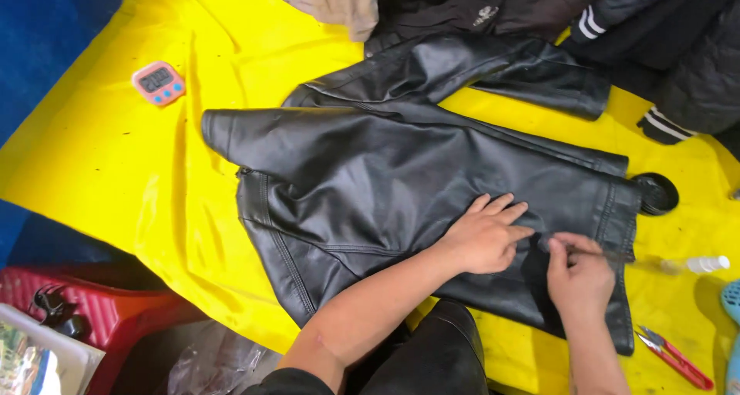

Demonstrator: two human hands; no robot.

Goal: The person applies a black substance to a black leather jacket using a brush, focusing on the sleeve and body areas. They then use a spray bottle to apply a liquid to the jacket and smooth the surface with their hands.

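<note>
Black leather jacket [370, 171] lies spread flat across the yellow-covered surface [116, 164] before us. Our left hand [486, 237] presses on it with fingers flat and open; just beside it, our right hand [578, 275] pinches a thin tool against the leather near the hem. Red-handled snips [678, 358] lie right of the hem, a pink timer [159, 83] well apart on open yellow cloth.

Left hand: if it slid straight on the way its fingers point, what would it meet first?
The left hand lies flat on the black leather jacket, fingers pointing up-right. It would probably cross more jacket, reach the hem, then the round black lid on the yellow cloth.
</note>
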